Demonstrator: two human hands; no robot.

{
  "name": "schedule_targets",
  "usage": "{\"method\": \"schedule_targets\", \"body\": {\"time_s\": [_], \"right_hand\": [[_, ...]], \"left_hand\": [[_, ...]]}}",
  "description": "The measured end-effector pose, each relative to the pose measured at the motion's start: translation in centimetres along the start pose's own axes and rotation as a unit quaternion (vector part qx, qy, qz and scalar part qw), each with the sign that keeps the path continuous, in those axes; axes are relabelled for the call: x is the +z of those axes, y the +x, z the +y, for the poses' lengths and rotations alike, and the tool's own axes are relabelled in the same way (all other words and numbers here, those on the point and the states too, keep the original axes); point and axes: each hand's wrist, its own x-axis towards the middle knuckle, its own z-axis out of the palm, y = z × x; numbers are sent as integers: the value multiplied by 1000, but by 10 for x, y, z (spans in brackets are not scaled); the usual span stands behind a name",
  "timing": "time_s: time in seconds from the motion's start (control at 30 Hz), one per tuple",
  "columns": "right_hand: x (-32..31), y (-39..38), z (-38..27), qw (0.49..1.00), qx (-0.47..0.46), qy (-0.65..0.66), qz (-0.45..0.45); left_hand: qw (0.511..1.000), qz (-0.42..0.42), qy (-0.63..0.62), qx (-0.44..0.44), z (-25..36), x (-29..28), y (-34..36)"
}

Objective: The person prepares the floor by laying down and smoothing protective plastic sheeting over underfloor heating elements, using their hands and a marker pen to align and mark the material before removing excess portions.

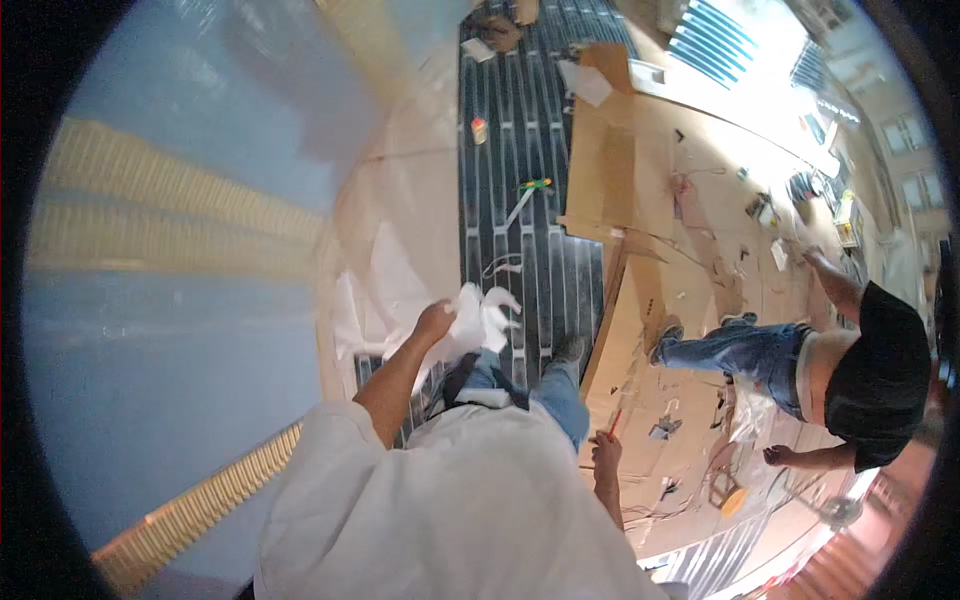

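Note:
My left hand (435, 322) is closed on the edge of a crumpled white sheet (470, 318), in front of my legs. Whether it is paper, cloth or plastic I cannot tell; one end curls loosely to the right. More pale sheeting (395, 275) lies beside it, against the wall on the left. Low at my right side, my right hand (606, 455) is closed round a thin red stick-like tool (616, 420), its tip pointing forward. Its exact kind is too small to make out.
Dark ribbed floor panels (535, 270) run ahead of me, with a green-handled tool (536, 185) and a small red-topped container (479, 130) on them. Cardboard (600, 150) covers the floor to the right, strewn with scraps. Another person (880, 370) in a black shirt stands there.

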Motion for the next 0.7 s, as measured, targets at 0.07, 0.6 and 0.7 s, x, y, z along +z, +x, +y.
{"method": "schedule_targets", "body": {"time_s": [0.07,0.6,0.7], "right_hand": [[-32,35,-2,997,-7,-32,-64],[-144,263,-259,977,-130,-136,-98],[-82,247,-285,968,-140,-154,-142]], "left_hand": [[998,-1,-27,-48,33,17,-23],[919,222,-75,-316,56,101,-225],[914,279,-75,-285,13,53,-197]]}}
